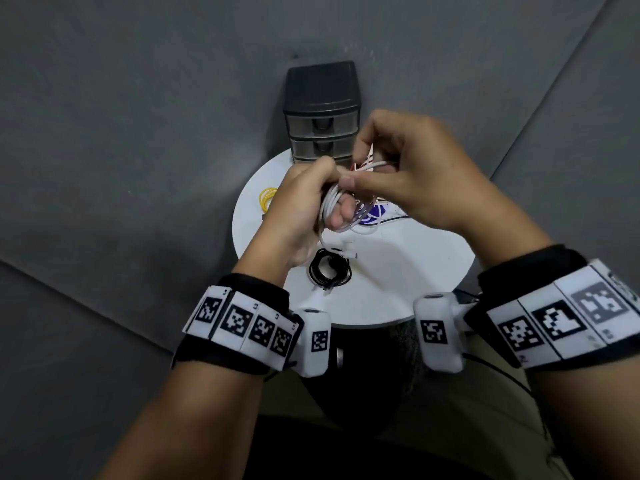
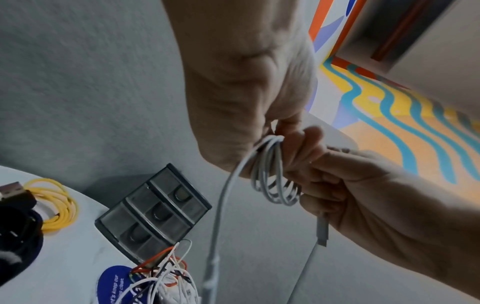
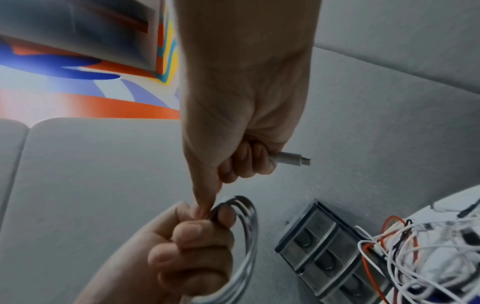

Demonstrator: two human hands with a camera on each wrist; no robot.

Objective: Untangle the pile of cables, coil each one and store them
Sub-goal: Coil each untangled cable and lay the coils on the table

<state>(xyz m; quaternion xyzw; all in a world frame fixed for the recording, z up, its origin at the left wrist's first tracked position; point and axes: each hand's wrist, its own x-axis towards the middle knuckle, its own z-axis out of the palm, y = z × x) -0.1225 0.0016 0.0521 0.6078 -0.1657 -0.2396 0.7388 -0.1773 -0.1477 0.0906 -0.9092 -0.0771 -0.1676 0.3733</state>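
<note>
My left hand [image 1: 306,202] grips a white cable [image 1: 328,206] wound in several loops round its fingers, held above the round white table [image 1: 398,275]. The left wrist view shows the coil [image 2: 275,189] hanging from my left hand [image 2: 259,98], with a loose tail dropping toward the table. My right hand [image 1: 408,168] is against the coil, thumb pressed to the left fingers. In the right wrist view my right hand [image 3: 246,156] curls round the cable's silver plug [image 3: 291,160], index finger touching the coil [image 3: 250,236].
A tangle of white, red and black wires [image 2: 166,275] lies on the table over a blue card [image 2: 114,283]. A coiled black cable [image 1: 329,270] and a coiled yellow cable [image 1: 268,197] lie apart. A dark three-drawer unit [image 1: 322,112] stands at the table's far edge, drawers closed.
</note>
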